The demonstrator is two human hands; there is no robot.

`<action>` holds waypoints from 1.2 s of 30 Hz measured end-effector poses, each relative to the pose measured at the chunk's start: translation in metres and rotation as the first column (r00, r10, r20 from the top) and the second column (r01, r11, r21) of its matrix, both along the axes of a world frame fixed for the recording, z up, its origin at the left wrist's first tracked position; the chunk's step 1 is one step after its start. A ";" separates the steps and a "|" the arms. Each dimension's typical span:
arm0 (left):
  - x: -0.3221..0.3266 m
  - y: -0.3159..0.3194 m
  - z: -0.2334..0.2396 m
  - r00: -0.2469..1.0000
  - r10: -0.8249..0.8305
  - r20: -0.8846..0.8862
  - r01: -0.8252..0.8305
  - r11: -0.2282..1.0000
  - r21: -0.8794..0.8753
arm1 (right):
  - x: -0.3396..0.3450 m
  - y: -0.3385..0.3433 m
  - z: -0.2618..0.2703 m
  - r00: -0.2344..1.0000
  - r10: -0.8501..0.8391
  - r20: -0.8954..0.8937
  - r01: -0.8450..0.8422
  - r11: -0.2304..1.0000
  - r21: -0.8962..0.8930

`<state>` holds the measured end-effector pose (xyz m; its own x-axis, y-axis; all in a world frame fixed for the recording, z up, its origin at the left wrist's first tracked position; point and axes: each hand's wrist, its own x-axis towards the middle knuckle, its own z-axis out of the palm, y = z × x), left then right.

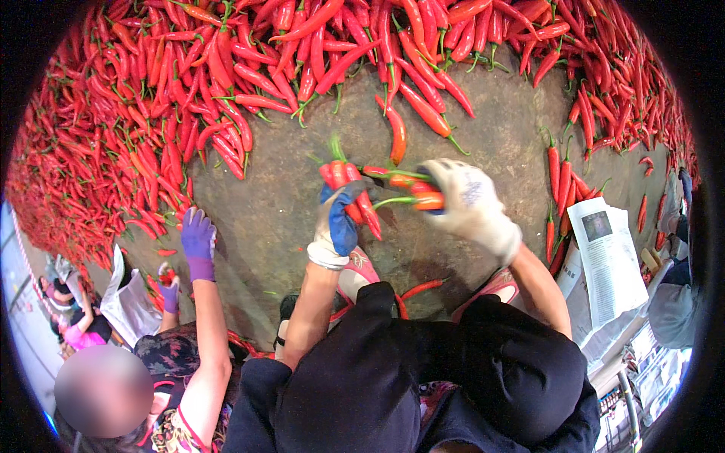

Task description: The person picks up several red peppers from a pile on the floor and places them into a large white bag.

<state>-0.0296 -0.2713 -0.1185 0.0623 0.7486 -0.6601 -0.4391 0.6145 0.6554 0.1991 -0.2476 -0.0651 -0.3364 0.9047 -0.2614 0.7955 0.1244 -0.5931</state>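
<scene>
My left hand [338,218], in a white glove with a blue coated palm, grips a small bunch of red chili peppers [340,172], their green stems pointing up and away from me. Just to its right, my right hand [467,198], in a like glove, is closed around several more chilies [427,199] whose stems point left toward the first bunch. The right hand is slightly blurred. Beyond both hands lies a big heap of red chilies [317,34], and a single orange-red chili [397,136] rests at its near edge.
At left a co-worker's purple-gloved hands [198,238] work by the heap. Printed newspaper sheets [609,255] lie at right, next to a small pile of chilies [561,175]. A loose chili [422,287] lies between my pink shoes [362,266] on the stained brown floor [272,226].
</scene>
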 end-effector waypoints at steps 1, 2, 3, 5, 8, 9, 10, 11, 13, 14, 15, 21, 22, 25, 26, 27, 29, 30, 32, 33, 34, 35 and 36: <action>-0.008 -0.005 -0.004 0.993 0.057 -0.102 -0.052 0.997 0.052 | -0.021 0.005 0.000 0.997 0.070 0.025 -0.069 0.997 -0.020; -0.011 -0.006 -0.008 0.975 0.115 -0.188 -0.095 0.989 0.111 | -0.035 0.004 -0.006 0.989 0.108 0.099 -0.109 0.994 0.003; -0.015 -0.008 -0.012 0.946 0.178 -0.270 -0.134 0.976 0.174 | -0.045 0.006 -0.001 0.969 0.171 0.179 -0.161 0.984 -0.069; -0.040 -0.002 -0.019 0.895 0.178 -0.408 -0.124 0.980 0.155 | -0.058 0.004 -0.008 0.924 0.262 0.277 -0.226 0.961 -0.157; -0.042 0.019 -0.006 0.685 -0.027 -0.728 0.290 0.926 0.240 | -0.047 -0.015 -0.027 0.912 0.236 0.335 -0.235 0.971 -0.043; -0.035 0.031 0.008 0.570 -0.052 -0.820 0.521 0.795 0.312 | -0.044 -0.019 -0.024 0.918 0.231 0.322 -0.228 0.972 -0.047; -0.024 0.045 0.020 0.440 -0.050 -0.897 0.722 0.614 0.320 | -0.042 -0.026 -0.026 0.924 0.232 0.304 -0.224 0.973 -0.064; -0.011 0.060 0.029 0.321 0.000 -0.947 0.873 0.387 0.296 | -0.037 -0.029 -0.022 0.926 0.226 0.302 -0.215 0.974 -0.070; 0.011 0.079 0.029 0.190 0.004 -0.982 0.980 0.064 0.190 | -0.028 -0.044 -0.026 0.926 0.232 0.298 -0.242 0.970 -0.003; 0.023 0.085 0.030 0.085 -0.041 -0.996 0.991 -0.102 0.088 | -0.025 -0.052 -0.031 0.920 0.241 0.310 -0.272 0.961 0.060; 0.035 0.090 0.023 -0.032 -0.039 -0.999 0.958 -0.287 -0.019 | -0.022 -0.059 -0.035 0.912 0.245 0.330 -0.298 0.947 0.121; 0.057 0.087 0.004 -0.112 0.042 -0.993 0.892 -0.436 -0.119 | -0.018 -0.077 -0.043 0.918 0.298 0.263 -0.330 0.940 0.088; 0.059 0.087 0.004 -0.171 0.038 -0.985 0.893 -0.417 -0.171 | -0.015 -0.075 -0.040 0.914 0.309 0.262 -0.340 0.937 0.081; 0.046 0.086 0.013 -0.196 -0.023 -0.980 0.939 -0.294 -0.181 | 0.000 -0.078 -0.040 0.902 0.331 0.278 -0.361 0.931 0.061; 0.037 0.082 0.008 -0.184 0.041 -0.982 0.952 -0.242 -0.189 | 0.005 -0.077 -0.038 0.906 0.325 0.272 -0.342 0.940 0.013; 0.031 0.080 0.010 -0.191 0.007 -0.982 0.971 -0.145 -0.190 | 0.012 -0.077 -0.036 0.909 0.318 0.270 -0.321 0.946 -0.034; 0.024 0.076 0.013 -0.213 -0.129 -0.968 0.973 0.065 -0.223 | 0.033 -0.083 -0.044 0.938 0.195 0.287 -0.232 0.967 0.103; 0.010 0.070 0.014 -0.087 -0.090 -0.992 0.979 0.174 -0.102 | 0.034 -0.077 -0.037 0.968 0.095 0.232 -0.099 0.995 0.005; 0.010 0.058 0.016 0.064 -0.273 -0.960 0.936 0.350 -0.037 | 0.046 -0.075 -0.037 0.968 -0.205 0.146 0.225 0.964 -0.142; 0.016 0.050 0.016 0.159 -0.355 -0.921 0.901 0.434 -0.011 | 0.053 -0.078 -0.039 0.926 -0.378 0.000 0.373 0.913 -0.166; 0.023 0.044 0.020 0.263 -0.416 -0.871 0.852 0.523 0.008 | 0.056 -0.087 -0.053 0.837 -0.544 -0.056 0.519 0.822 -0.234; 0.027 0.035 0.009 0.223 -0.501 -0.836 0.859 0.506 -0.074 | 0.057 -0.096 -0.066 0.715 -0.692 -0.099 0.640 0.704 -0.307; 0.028 0.028 0.012 0.368 -0.580 -0.727 0.812 0.581 -0.053 | 0.031 -0.074 -0.033 0.413 -0.904 -0.107 0.641 0.372 -0.671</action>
<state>-0.0013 -0.2435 -0.1068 0.3322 0.7755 -0.5368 0.6342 0.2376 0.7358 0.2296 -0.3213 -0.0981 0.2723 0.5866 -0.7627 0.0253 -0.7967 -0.6038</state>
